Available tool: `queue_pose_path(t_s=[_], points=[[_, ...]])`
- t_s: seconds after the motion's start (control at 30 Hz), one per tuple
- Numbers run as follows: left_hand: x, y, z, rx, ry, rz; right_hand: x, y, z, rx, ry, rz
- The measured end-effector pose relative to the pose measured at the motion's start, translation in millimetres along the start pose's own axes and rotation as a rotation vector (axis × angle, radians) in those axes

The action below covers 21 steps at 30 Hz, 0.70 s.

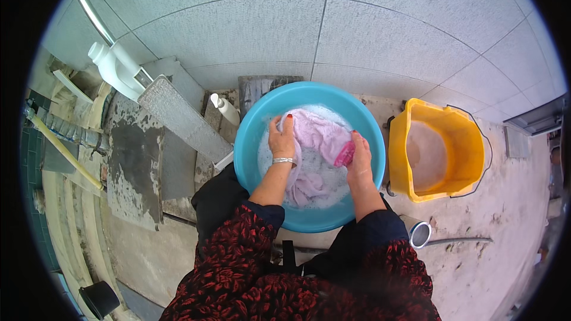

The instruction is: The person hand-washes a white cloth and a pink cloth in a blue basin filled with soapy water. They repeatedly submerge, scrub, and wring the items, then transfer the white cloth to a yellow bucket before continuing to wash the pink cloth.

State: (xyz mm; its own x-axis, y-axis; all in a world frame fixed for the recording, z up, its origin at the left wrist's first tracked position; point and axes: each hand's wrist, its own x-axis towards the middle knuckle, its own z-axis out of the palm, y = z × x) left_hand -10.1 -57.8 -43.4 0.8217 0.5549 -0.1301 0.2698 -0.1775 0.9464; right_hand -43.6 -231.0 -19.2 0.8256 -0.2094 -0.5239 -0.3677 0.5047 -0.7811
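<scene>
A round blue plastic basin holds soapy, foamy water. In it lies a pale pink cloth with a brighter pink edge, its lower part sunk in the suds. My left hand, with a silver bracelet at the wrist, grips the cloth on the left. On the right, my right hand holds the cloth by its bright pink edge. Between the two hands the cloth is stretched in a loose arc above the water. Parts of the fingers of both hands are hidden by the cloth.
Right of the basin stands a yellow bucket with some cloudy liquid; a metal ladle or pot lies below it. A white pump bottle is beside the basin's left rim. Farther left are a white jug, stone slabs and a black bucket.
</scene>
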Motion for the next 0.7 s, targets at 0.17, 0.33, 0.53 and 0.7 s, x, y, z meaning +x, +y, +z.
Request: queue_pose_path(t_s=[0.17, 0.33, 0.53, 0.7], points=[[-8.6, -22.1, -3.4, 0.581, -0.268, 0.041, 11.1, -4.4, -12.6, -0.718, -0.076, 0.343], [-33.7, -8.8, 2.2, 0.046, -0.892, -0.061, -4.9, -19.1, 7.9, -0.346, -0.145, 0.563], [-121.1, 80.7, -2.5, 0.076, -0.703, 0.6, 20.8, 2.0, -18.4, 0.331, -0.673, 0.365], [-109.0, 69.2, -2.2, 0.174, -0.322, 0.665, 0.6, 18.0, 4.6, 0.353, -0.695, 0.257]])
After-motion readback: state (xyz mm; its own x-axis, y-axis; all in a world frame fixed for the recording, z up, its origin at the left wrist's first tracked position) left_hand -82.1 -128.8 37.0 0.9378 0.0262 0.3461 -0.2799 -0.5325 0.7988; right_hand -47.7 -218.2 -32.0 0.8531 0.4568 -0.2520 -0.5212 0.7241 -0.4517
